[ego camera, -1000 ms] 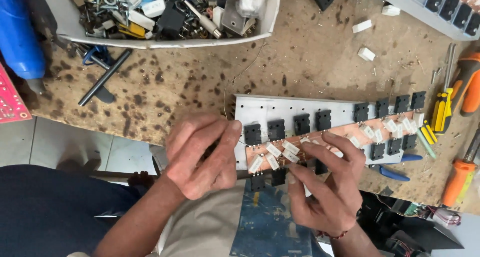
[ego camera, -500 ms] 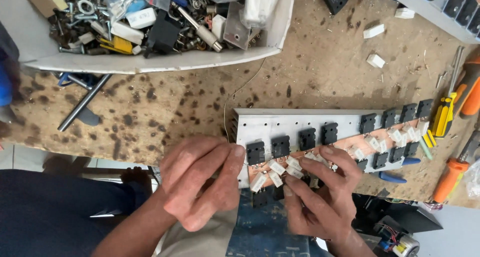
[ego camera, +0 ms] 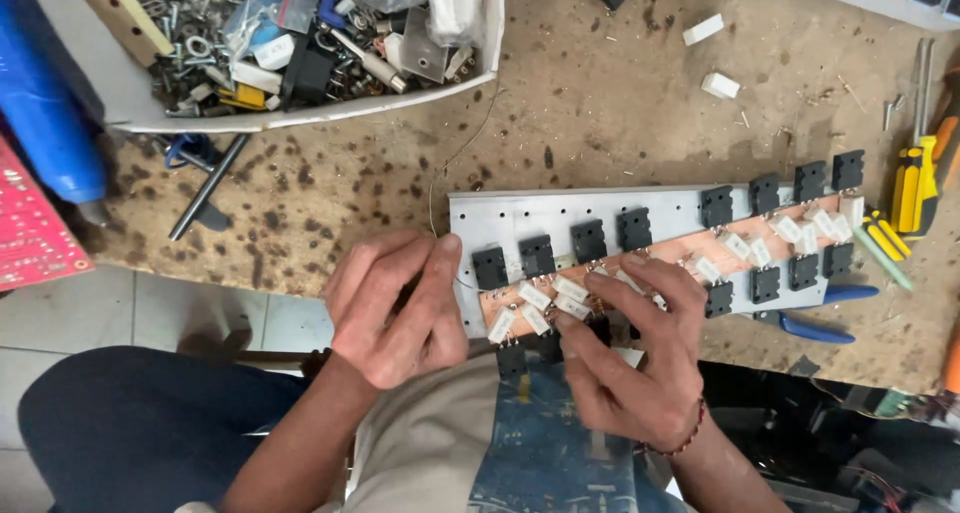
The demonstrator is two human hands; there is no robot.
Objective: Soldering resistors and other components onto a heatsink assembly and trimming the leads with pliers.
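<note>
Since the earlier pictures, both hands had stayed at the near end of the metal plate [ego camera: 520, 218], while the view had shifted a little, so the white tray [ego camera: 300, 113] of screws and small parts now showed more at the top left. The left hand [ego camera: 395, 308] was curled at the left end of the plate, fingers bent inward and pinched on a thin wire [ego camera: 465, 285] that ran toward the board; what else it gripped, I cannot tell. The right hand [ego camera: 630, 358] lay over the copper-coloured circuit board [ego camera: 690, 253], its fingertips [ego camera: 575, 323] pressing on the small white block components [ego camera: 535, 295]; it was not closed around anything. The board lay along the plate, at the front edge of the stained wooden table [ego camera: 600, 103], with black square parts [ego camera: 588, 241] in rows on both sides of it. Blue-handled pliers [ego camera: 815, 323] lay just beside the plate on the right, and a yellow and black screwdriver [ego camera: 912, 188] was near the far right edge. A blue cylinder [ego camera: 45, 103] and a red board [ego camera: 35, 228] were at the left
</note>
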